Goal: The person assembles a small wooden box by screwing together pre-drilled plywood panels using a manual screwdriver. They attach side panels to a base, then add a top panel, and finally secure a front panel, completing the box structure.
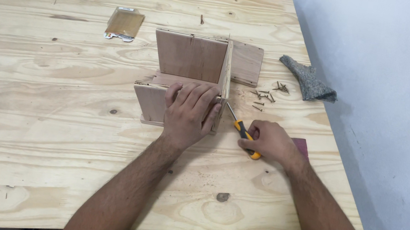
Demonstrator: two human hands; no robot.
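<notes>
Left hand (pixel 189 112) presses flat, fingers spread, on the near panel of the plywood box (pixel 188 81) mid-bench (pixel 44 131); right hand (pixel 267 142) grips the yellow-handled screwdriver (pixel 240 130), tip at the box's right edge—best kept in line with the screw, pressure steady.

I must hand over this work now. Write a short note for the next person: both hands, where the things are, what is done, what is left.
Left hand: pressed flat on the front panel of the wooden box, holding it steady.
Right hand: gripping the screwdriver, tip at the box's right side.
Things: loose screws lie right of the box on the plywood table; grey cloth beyond them.
Done: several panels stand joined upright.
Left: the screw at the right side is apparently being driven; how many remain, I cannot tell.
</notes>
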